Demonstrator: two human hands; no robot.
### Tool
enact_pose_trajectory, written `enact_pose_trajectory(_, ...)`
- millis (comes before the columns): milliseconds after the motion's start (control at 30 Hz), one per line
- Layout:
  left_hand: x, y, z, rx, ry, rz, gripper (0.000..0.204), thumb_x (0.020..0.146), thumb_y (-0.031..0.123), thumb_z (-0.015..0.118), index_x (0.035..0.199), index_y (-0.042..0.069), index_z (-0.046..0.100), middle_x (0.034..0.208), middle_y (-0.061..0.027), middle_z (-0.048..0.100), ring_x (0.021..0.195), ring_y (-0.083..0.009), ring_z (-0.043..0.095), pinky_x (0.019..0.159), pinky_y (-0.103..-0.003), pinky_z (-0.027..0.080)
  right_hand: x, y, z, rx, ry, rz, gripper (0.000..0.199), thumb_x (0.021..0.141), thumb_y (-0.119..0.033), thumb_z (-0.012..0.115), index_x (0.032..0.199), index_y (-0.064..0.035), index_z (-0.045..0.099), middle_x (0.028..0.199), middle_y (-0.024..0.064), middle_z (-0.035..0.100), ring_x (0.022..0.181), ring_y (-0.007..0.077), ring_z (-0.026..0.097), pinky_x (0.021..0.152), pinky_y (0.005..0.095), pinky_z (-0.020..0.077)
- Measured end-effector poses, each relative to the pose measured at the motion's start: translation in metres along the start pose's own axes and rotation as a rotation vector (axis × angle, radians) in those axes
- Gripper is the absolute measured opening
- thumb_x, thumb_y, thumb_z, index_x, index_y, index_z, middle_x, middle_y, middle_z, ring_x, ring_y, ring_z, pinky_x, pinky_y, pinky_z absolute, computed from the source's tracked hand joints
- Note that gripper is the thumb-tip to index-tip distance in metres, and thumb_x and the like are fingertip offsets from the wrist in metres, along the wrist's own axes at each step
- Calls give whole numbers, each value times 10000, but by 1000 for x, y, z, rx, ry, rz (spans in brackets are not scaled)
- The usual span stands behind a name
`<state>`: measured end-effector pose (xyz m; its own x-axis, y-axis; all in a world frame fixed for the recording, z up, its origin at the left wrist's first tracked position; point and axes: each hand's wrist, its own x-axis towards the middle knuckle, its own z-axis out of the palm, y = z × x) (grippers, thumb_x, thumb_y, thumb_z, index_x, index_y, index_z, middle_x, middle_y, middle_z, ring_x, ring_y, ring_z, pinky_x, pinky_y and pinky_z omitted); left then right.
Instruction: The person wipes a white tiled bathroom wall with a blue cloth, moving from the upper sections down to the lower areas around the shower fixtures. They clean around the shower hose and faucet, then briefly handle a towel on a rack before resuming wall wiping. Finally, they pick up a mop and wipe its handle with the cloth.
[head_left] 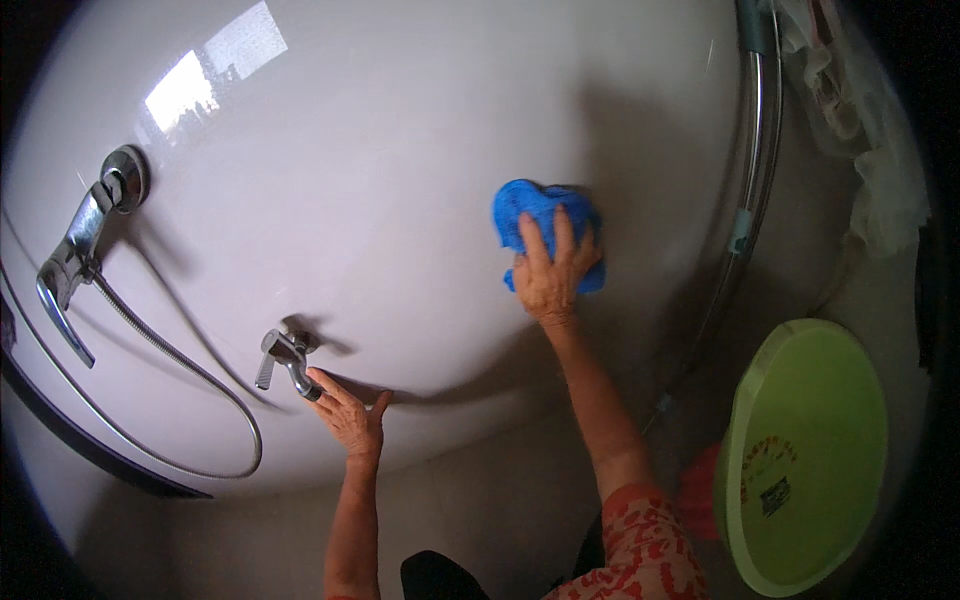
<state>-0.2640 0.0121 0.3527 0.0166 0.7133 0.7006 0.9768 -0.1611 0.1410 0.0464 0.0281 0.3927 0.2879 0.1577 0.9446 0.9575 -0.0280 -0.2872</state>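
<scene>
My right hand [550, 280] presses a bunched blue cloth [524, 200] against the glossy pale wall [420, 200], its fingers spread over the fabric. Lower and to the left, my left hand [348, 420] is raised with the thumb held apart. Its fingertips are at the spout of a small metal tap [290, 352] fixed to the wall, and they seem to touch it. Part of those fingers is hidden beside the spout.
A chrome mixer [85, 230] with a looping metal hose [215, 375] is mounted at left. On the right, metal pipes [757, 150] run down the wall, and translucent plastic bags [885, 190] hang. A green basin [810, 450] stands on edge before a red object [702, 490].
</scene>
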Motion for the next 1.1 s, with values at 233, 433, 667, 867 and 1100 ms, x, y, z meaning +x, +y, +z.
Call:
enact_pose_trajectory(233,-1,-2,-1,-73,-39,3,1281,532,235,857,1395,-39,-49,1400,-347,92,1284,-478,148,1075,-489,136,-3,47,11,-52,151,581,602,809,-314,581,1349,-198,342,1362,197,280,1252,474,213,967,649,200)
enact_pose_trajectory(433,1,2,3,-110,-63,-23,1302,521,267,862,1393,-42,-54,1412,-326,66,1281,-494,129,1068,-512,151,-4,-26,14,-42,80,339,656,776,-365,594,1361,-214,341,1370,178,282,1213,450,266,925,655,216)
enact_pose_trajectory(667,4,21,-1,-185,-22,-134,1363,460,328,873,1394,-40,-49,1430,-303,20,1298,-491,87,1070,-536,125,23,-17,9,84,106,-160,574,742,-269,643,1280,-304,444,1361,122,315,1183,434,309,856,674,268)
enact_pose_trajectory(867,3,14,11,-64,43,-61,1436,406,411,878,1377,-75,-62,1425,-327,27,1325,-458,64,1076,-523,125,43,64,-1,14,157,100,503,786,-222,570,1275,-230,454,1339,185,330,1195,455,282,912,647,232)
enact_pose_trajectory(1100,1,9,12,-43,53,-35,1453,413,440,866,1368,-84,-95,1413,-352,-46,1338,-453,2,1079,-527,110,33,125,6,-119,215,470,475,821,-168,557,1282,-152,443,1342,187,342,1184,406,327,993,564,203)
